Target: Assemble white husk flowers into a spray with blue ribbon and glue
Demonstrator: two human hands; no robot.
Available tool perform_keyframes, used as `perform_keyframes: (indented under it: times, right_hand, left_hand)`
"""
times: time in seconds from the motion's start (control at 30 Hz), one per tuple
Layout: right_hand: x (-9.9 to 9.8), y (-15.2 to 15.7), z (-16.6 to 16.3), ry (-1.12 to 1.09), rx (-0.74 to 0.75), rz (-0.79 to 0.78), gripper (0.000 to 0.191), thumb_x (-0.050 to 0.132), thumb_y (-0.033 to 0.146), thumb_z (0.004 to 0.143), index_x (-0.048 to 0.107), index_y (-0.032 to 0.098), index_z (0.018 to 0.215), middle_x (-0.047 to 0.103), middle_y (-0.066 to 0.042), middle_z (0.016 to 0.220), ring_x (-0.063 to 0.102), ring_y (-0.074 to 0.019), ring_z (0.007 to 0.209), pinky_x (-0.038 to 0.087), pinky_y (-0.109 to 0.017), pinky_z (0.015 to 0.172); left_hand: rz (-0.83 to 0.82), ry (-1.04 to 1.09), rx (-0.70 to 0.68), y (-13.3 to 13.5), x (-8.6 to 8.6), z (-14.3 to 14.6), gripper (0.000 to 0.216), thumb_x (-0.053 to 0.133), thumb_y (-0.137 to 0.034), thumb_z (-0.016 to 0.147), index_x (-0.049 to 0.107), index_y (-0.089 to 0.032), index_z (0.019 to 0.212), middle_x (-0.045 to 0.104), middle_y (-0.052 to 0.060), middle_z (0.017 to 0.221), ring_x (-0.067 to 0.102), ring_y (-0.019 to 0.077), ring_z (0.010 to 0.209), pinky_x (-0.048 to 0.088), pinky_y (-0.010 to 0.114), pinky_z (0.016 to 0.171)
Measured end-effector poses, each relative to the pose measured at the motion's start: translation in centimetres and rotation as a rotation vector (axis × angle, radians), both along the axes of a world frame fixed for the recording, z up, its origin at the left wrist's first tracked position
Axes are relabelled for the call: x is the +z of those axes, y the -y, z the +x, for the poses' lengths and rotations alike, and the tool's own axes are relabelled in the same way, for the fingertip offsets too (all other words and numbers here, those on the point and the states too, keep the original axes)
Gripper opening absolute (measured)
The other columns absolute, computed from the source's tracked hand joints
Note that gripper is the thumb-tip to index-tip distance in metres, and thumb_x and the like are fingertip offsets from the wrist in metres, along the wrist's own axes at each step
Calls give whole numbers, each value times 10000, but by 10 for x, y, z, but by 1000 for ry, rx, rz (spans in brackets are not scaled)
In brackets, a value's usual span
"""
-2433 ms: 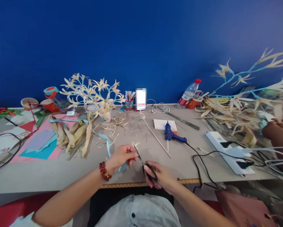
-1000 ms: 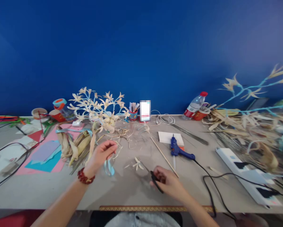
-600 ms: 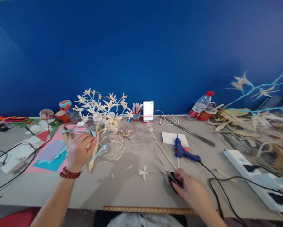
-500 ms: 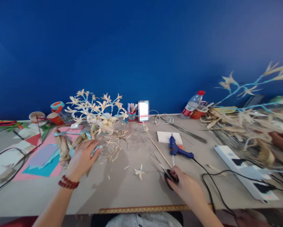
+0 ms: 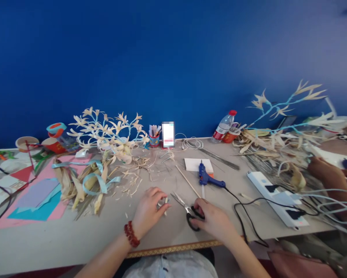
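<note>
Both hands at the table's [image 5: 60,235] front edge
The left hand [image 5: 150,208] pinches a small husk piece [image 5: 165,201], mostly hidden under its fingers; the right hand [image 5: 214,221] grips black scissors [image 5: 187,211], handles half covered, blades parted

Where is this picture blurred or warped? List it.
Head view: the wide lens bows the table; its right edge is smeared, another person's hand soft; the centre is sharper, scissors and right hand fairly crisp; light even, shadows faint.
</note>
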State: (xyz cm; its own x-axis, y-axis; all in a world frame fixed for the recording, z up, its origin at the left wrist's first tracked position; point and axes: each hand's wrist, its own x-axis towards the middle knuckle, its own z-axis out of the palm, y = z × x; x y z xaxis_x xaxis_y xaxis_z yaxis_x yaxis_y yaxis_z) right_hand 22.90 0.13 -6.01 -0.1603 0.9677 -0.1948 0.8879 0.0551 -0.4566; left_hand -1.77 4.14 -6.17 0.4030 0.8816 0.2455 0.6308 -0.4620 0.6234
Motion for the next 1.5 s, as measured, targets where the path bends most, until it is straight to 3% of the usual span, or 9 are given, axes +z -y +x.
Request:
perform_keyframes:
  times: [0.13,0.23,0.37,0.43,0.57,0.73,1.1,1.3,1.5]
  right_hand:
    - [7,-1,-5,-84,-28,64,178,632,310,761,557,220,894,654,-23,877,625,-188,746,395,-255,629]
    - [12,-3,-13,-219,-59,133,131,591,341,815,584,212,836,642,-15,779,582,-166,648,381,-248,582]
    - [15,-5,-36,-512,-80,241,288,540,388,879,592,188,678,544,5,599,486,-136,555,341,-241,539]
    - [14,-6,-55,-726,-82,157,333,568,437,865,613,180,659,536,7,579,457,-123,533,316,-234,506]
    - [11,-11,-97,-1336,-219,-248,337,704,490,752,668,199,919,624,5,724,403,-67,451,272,-199,422]
    - [9,-18,-128,-1738,-429,-261,265,792,362,705,622,187,809,435,89,521,310,-43,432,243,-176,431]
    - [11,-21,-129,-1747,-517,-174,302,825,320,646,564,176,694,451,85,503,349,-53,439,272,-182,448]
    - [8,-17,-133,-1689,-537,-134,298,830,326,628,588,172,709,495,62,579,380,-58,470,295,-185,460]
    - [5,-17,-154,-1622,-472,-42,291,822,337,635,585,180,696,505,60,570,374,-64,474,287,-196,458]
  left_hand:
    - [-39,58,-17,-7,4,12,97,627,-280,846,670,-198,820,638,44,797,588,211,789,457,333,728]
    - [-103,225,-1,-10,11,10,127,603,-259,860,687,-203,783,654,31,762,602,189,758,461,306,709]
    - [-169,525,129,-11,15,-1,125,639,-296,831,719,-211,788,690,39,795,630,194,796,477,307,750]
    - [-229,711,252,-8,12,-4,118,663,-309,808,722,-209,829,704,47,847,639,197,815,492,305,755]
    - [-333,1005,361,5,0,0,130,691,-290,792,691,-215,897,706,29,863,647,168,813,511,278,764]
    - [-321,1080,345,18,-6,7,118,697,-285,790,668,-206,873,694,25,851,645,157,810,515,262,766]
    - [-347,1078,331,25,-4,14,220,711,-299,770,638,-220,962,684,45,929,648,184,854,530,299,774]
    - [-278,816,264,25,8,-1,178,645,-339,816,670,-181,897,699,74,865,649,215,836,514,318,769]
    - [-116,615,231,28,15,-28,101,593,-257,851,676,-237,798,695,30,743,640,203,723,490,302,694]
